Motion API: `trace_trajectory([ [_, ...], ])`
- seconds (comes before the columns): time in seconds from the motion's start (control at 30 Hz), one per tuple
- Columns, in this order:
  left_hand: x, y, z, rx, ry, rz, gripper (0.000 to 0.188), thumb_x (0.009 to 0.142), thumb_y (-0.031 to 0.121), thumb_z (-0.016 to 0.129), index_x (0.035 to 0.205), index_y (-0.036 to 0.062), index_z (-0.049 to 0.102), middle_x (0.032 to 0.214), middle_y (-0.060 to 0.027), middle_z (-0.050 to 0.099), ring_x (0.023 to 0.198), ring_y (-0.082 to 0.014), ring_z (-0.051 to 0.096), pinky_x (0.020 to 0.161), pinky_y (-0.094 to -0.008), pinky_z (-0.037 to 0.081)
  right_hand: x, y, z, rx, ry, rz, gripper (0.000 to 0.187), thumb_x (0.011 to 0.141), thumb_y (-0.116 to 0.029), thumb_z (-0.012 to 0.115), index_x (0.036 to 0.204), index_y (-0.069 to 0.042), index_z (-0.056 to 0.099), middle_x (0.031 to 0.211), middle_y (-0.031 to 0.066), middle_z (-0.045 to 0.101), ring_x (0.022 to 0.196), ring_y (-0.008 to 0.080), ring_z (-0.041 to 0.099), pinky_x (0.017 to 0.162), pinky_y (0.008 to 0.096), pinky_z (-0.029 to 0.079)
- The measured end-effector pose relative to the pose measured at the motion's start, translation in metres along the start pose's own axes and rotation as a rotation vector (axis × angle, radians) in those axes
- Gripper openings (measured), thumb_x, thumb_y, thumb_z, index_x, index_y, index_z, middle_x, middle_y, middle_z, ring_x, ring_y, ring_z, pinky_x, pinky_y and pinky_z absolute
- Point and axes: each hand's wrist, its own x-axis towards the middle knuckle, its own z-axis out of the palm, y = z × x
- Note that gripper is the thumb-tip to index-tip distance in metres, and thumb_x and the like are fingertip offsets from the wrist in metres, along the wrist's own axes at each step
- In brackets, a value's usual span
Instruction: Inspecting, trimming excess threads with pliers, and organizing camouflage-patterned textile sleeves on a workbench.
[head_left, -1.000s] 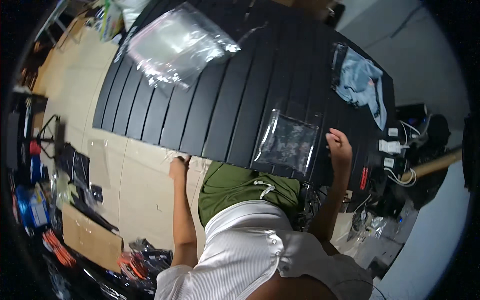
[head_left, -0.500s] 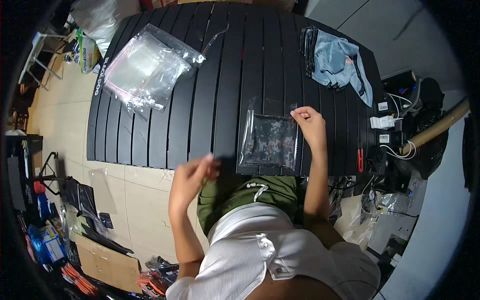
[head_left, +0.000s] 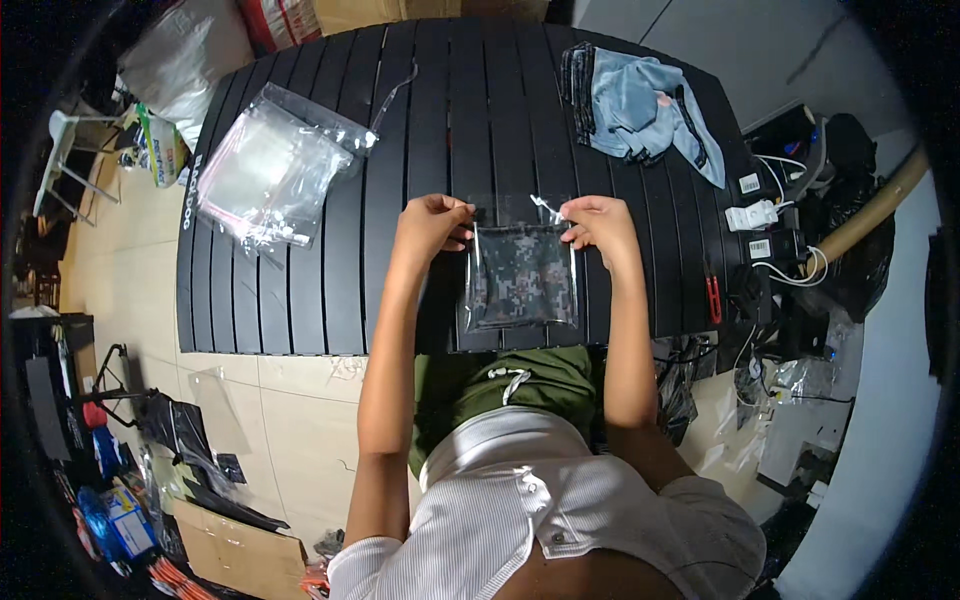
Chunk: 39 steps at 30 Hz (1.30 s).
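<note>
A folded dark digital-camouflage cloth (head_left: 520,280) lies inside a clear plastic bag (head_left: 471,312) near the front edge of the black slatted table. My left hand (head_left: 436,226) pinches the bag's upper left corner, fingers closed. At the upper right corner, my right hand (head_left: 600,226) grips the bag between thumb and fingers. The bag's clear top flap stretches between both hands, past the far edge of the cloth.
A stack of clear plastic bags (head_left: 270,170) sits at the table's left. Blue-grey cloth pieces with black edging (head_left: 640,105) lie at the far right. A red-handled cutter (head_left: 713,298) rests near the right edge, beside white chargers (head_left: 752,215) and cables.
My left hand has moved up from the table's front edge to the bag's upper left corner and taken hold of it. My right hand stays at the upper right corner.
</note>
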Motion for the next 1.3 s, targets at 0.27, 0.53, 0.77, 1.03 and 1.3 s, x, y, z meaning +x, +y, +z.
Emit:
trace_trajectory([
  [0.27, 0.001, 0.000, 0.008, -0.038, 0.132, 0.044, 0.012, 0.085, 0.013, 0.062, 0.088, 0.0014, 0.061, 0.076, -0.0039, 0.064, 0.062, -0.0106, 0.063, 0.050, -0.0211, 0.049, 0.004, -0.004, -0.005, 0.103, -0.035, 0.089, 0.021, 0.079, -0.006, 0.066, 0.095, 0.008, 0.061, 0.083, 0.0162, 0.066, 0.065, 0.0222, 0.068, 0.053, 0.0239, 0.055],
  [0.53, 0.003, -0.004, 0.012, -0.096, 0.158, 0.084, 0.011, 0.084, 0.006, 0.059, 0.086, -0.0050, 0.060, 0.076, -0.0086, 0.064, 0.065, -0.0152, 0.066, 0.055, -0.0235, 0.055, 0.005, 0.002, -0.005, 0.163, -0.028, 0.008, 0.017, 0.081, -0.005, 0.061, 0.091, 0.009, 0.062, 0.081, 0.0154, 0.065, 0.070, 0.0259, 0.068, 0.059, 0.0265, 0.056],
  [0.77, 0.002, -0.005, 0.014, -0.069, 0.189, 0.107, 0.010, 0.085, 0.003, 0.058, 0.087, -0.0068, 0.060, 0.077, -0.0092, 0.063, 0.068, -0.0165, 0.066, 0.059, -0.0248, 0.056, 0.005, 0.007, -0.006, 0.197, -0.018, -0.025, 0.016, 0.081, -0.002, 0.061, 0.091, 0.010, 0.062, 0.083, 0.0168, 0.065, 0.076, 0.0265, 0.068, 0.067, 0.0303, 0.057],
  [1.03, -0.008, -0.010, 0.016, -0.036, 0.163, 0.181, 0.011, 0.090, 0.010, 0.055, 0.094, -0.0004, 0.054, 0.088, -0.0059, 0.061, 0.080, -0.0170, 0.066, 0.067, -0.0268, 0.054, 0.000, 0.012, -0.007, 0.209, -0.007, -0.086, 0.016, 0.082, -0.001, 0.059, 0.093, 0.010, 0.061, 0.086, 0.0172, 0.064, 0.078, 0.0253, 0.067, 0.072, 0.0305, 0.057],
  [1.3, -0.012, -0.019, 0.011, -0.062, 0.069, 0.323, 0.008, 0.090, 0.007, 0.054, 0.092, 0.0002, 0.056, 0.088, -0.0039, 0.059, 0.084, -0.0163, 0.066, 0.067, -0.0250, 0.053, -0.003, 0.018, -0.014, 0.199, -0.078, -0.161, 0.016, 0.081, 0.000, 0.062, 0.094, 0.009, 0.062, 0.089, 0.0168, 0.065, 0.083, 0.0222, 0.066, 0.074, 0.0282, 0.056],
])
